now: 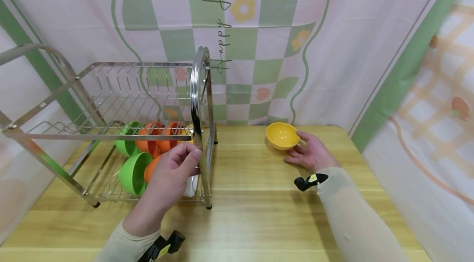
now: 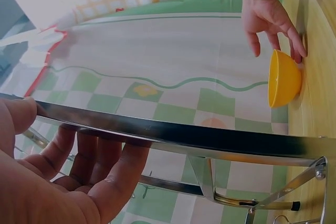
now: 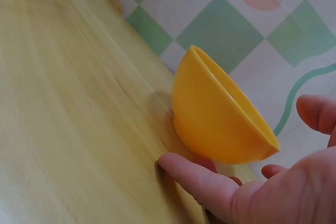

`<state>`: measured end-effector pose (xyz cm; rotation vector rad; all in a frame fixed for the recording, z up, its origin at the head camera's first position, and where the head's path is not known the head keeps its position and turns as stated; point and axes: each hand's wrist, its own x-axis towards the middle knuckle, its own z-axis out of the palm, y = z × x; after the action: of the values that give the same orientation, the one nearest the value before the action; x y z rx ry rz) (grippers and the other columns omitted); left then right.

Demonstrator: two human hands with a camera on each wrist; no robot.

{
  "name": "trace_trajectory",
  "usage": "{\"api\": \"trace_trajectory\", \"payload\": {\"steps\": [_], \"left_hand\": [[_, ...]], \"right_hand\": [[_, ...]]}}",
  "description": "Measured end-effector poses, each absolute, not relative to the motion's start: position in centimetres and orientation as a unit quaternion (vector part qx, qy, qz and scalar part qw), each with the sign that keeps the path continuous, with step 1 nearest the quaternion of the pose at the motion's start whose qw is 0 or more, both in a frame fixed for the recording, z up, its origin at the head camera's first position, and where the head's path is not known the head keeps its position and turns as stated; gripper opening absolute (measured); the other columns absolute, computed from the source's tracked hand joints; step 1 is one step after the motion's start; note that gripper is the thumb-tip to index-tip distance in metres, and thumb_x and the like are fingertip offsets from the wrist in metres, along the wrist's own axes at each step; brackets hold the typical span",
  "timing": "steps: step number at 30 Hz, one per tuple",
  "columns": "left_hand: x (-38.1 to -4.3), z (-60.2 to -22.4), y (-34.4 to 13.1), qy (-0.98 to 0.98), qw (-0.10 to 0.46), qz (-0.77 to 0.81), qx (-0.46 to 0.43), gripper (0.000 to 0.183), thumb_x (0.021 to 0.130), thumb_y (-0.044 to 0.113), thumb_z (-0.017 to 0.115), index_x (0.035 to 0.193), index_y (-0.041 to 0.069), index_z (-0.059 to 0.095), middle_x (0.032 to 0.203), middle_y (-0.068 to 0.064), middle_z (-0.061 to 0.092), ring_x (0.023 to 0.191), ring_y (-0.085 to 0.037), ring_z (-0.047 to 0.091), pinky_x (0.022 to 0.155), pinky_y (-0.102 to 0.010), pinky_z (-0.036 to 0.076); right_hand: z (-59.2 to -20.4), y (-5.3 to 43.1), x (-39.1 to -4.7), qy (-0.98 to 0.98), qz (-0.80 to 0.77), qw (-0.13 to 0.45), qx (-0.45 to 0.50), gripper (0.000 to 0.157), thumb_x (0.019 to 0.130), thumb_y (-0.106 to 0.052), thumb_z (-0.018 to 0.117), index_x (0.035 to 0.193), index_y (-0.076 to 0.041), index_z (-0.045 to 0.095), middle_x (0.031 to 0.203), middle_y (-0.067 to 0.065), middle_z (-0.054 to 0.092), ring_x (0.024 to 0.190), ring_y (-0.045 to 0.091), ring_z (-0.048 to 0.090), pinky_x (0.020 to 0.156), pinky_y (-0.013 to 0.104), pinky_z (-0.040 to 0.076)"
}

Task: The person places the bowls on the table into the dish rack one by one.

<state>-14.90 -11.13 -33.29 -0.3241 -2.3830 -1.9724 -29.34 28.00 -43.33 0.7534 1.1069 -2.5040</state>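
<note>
A metal two-tier dish rack [image 1: 195, 105] stands on the left of the wooden table. My left hand [image 1: 171, 177] holds its right front upright; in the left wrist view the thumb lies on one side of the metal bar [image 2: 173, 132] and the fingers on the other. To the right, near the back edge, a yellow bowl [image 1: 282, 136] sits upright on the table. My right hand [image 1: 312, 153] is beside the bowl's right side, fingers extended and spread. Seen from the right wrist, the index finger [image 3: 197, 179] reaches low along the bowl's base, with the thumb apart from the rim.
On the rack's lower tier stand green bowls [image 1: 132, 175] and several orange bowls [image 1: 148, 143], tipped on their sides. Something white [image 1: 191, 186] lies by the rack's right post. The upper tier [image 1: 122, 105] has wire slots. A patterned curtain [image 1: 244, 44] hangs behind the table.
</note>
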Motion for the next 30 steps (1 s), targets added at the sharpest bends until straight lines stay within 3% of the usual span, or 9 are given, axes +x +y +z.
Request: {"api": "trace_trajectory", "payload": {"steps": [6,14,19,30], "left_hand": [[-15.0,-33.2,-11.1,-0.769,0.016,-0.630,-0.106,0.025,0.100,0.029,0.061,0.099,0.004,0.060,0.099,-0.012,0.061,0.093,-0.026,0.064,0.083,-0.039,0.058],[-15.0,-33.2,-11.2,-0.768,0.016,-0.632,-0.102,0.024,0.100,0.028,0.062,0.098,0.004,0.060,0.098,-0.012,0.061,0.094,-0.026,0.064,0.083,-0.039,0.058],[-15.0,-33.3,-11.3,-0.769,0.017,-0.631,-0.103,0.024,0.100,0.028,0.061,0.098,0.004,0.060,0.098,-0.012,0.061,0.094,-0.026,0.064,0.083,-0.039,0.058],[-14.9,-33.4,-11.2,-0.765,0.014,-0.636,-0.103,0.022,0.100,0.027,0.061,0.097,0.004,0.060,0.100,-0.012,0.063,0.095,-0.026,0.063,0.084,-0.038,0.058]], "right_hand": [[-43.2,27.5,-30.1,0.388,-0.867,0.156,0.271,0.081,0.103,-0.026,0.055,0.158,-0.040,-0.002,0.164,0.008,0.012,0.144,0.028,0.027,0.110,0.064,0.025],[-43.2,27.3,-30.7,0.401,-0.863,0.165,0.258,0.066,0.108,-0.015,0.040,0.161,-0.024,0.001,0.164,0.011,0.011,0.143,0.029,0.028,0.112,0.060,0.023],[-43.5,27.4,-30.8,0.392,-0.873,0.162,0.242,0.063,0.108,-0.008,0.035,0.161,-0.020,0.004,0.164,0.014,0.011,0.144,0.031,0.025,0.112,0.057,0.026],[-44.3,28.9,-29.9,0.360,-0.892,0.179,0.204,0.068,0.106,-0.001,0.033,0.159,-0.014,-0.007,0.165,0.011,-0.004,0.147,0.027,0.013,0.111,0.044,0.031]]}}
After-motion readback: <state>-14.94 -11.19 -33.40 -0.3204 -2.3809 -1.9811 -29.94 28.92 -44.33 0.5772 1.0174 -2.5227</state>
